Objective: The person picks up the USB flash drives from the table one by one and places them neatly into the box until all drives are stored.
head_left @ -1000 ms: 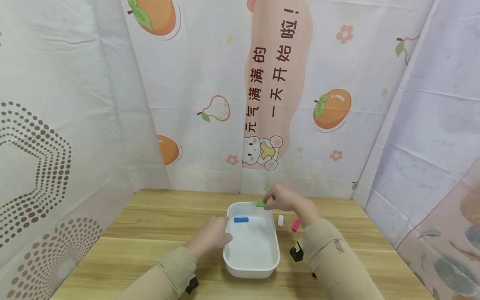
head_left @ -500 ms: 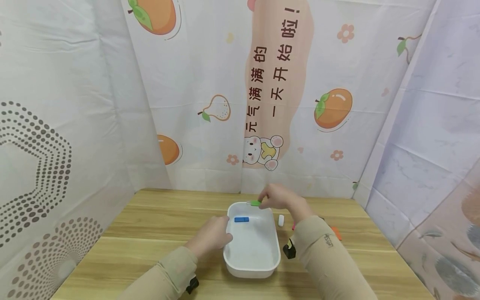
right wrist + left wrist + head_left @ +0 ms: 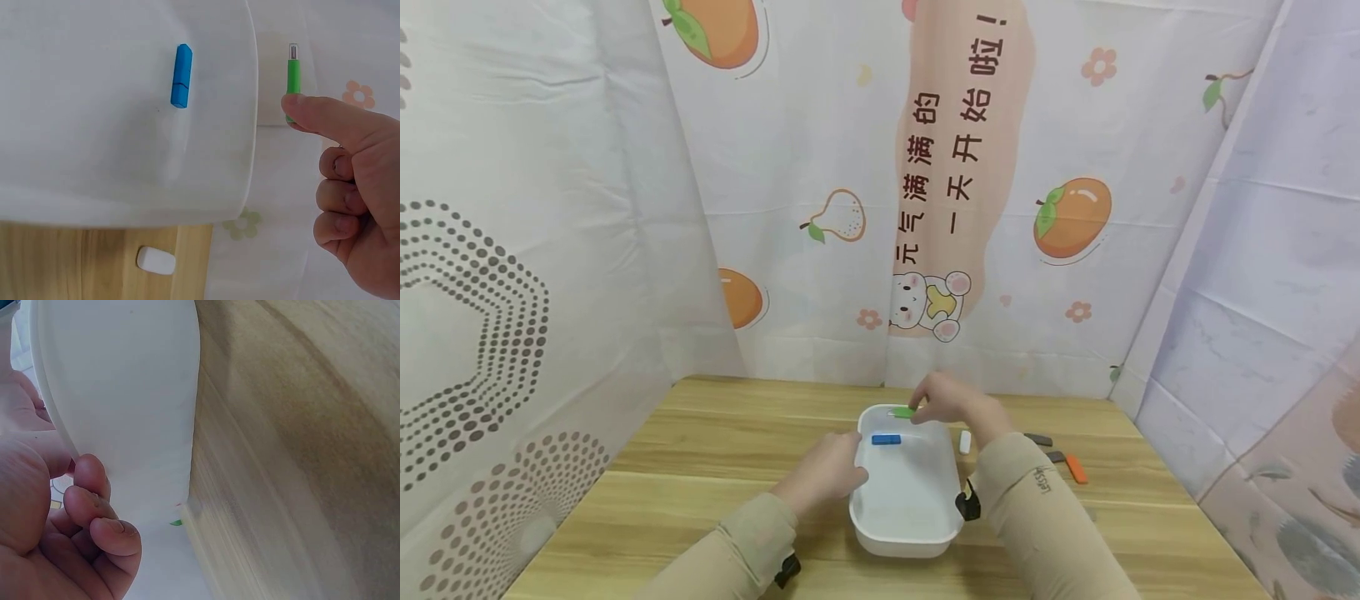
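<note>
A white plastic basin [image 3: 904, 504] stands on the wooden table. My left hand [image 3: 827, 468] holds its left rim, with thumb and index finger pinching the edge in the left wrist view. Over the basin's far end, my right hand [image 3: 947, 398] pinches a small green USB stick [image 3: 294, 78] between thumb and index finger. The stick's metal plug points away from the fingertips; the other fingers are curled. Inside the basin, near the far wall, lies a blue stick [image 3: 181, 75] with a seam across it.
Right of the basin lies a small white rounded block [image 3: 965, 442]. Farther right are an orange stick [image 3: 1077, 468] and two dark grey pieces, one [image 3: 1038, 438] behind the other [image 3: 1056, 457]. A printed curtain [image 3: 820, 283] hangs behind the table [image 3: 737, 433].
My right hand has moved left with the green USB stick, from the basin's far right corner to over its far end. The sleeve now covers the pink piece. My left hand stays put.
</note>
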The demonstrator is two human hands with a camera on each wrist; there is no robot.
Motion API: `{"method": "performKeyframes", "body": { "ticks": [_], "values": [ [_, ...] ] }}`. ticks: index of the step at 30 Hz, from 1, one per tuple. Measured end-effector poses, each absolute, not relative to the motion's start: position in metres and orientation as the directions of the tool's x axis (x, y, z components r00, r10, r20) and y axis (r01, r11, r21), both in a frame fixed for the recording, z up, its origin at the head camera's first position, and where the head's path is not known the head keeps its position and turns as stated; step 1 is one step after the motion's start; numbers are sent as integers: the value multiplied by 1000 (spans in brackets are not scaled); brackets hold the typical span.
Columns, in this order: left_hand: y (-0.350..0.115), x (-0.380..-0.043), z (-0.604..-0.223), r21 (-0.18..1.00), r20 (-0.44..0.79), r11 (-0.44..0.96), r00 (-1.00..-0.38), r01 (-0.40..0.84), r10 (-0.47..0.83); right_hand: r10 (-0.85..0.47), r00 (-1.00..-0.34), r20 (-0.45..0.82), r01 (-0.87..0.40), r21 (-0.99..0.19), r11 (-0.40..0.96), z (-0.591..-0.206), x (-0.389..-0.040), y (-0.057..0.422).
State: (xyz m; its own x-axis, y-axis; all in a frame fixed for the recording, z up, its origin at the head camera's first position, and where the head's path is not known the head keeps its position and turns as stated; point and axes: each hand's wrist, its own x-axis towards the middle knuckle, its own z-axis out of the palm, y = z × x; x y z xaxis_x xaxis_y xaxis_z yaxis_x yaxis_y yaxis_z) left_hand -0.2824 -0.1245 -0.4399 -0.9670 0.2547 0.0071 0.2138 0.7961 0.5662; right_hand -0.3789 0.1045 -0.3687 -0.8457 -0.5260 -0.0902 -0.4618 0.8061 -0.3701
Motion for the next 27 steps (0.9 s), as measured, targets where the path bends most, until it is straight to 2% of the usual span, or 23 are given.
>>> {"method": "performKeyframes", "body": {
  "ticks": [7, 18, 27],
  "values": [
    [-125, -282, -440, 570, -1, 793, -965, 215, 262, -531, -842, -96, -469, -355, 809, -380, -381, 96],
    [-124, -283, -441, 578, 16, 782, -962, 232, 273, -477, -862, -168, -386, -393, 835, -389, -380, 88],
    [-124, -282, -441, 586, 22, 775, -960, 237, 278, -466, -865, -189, -370, -388, 844, -402, -379, 78]
  ]
}}
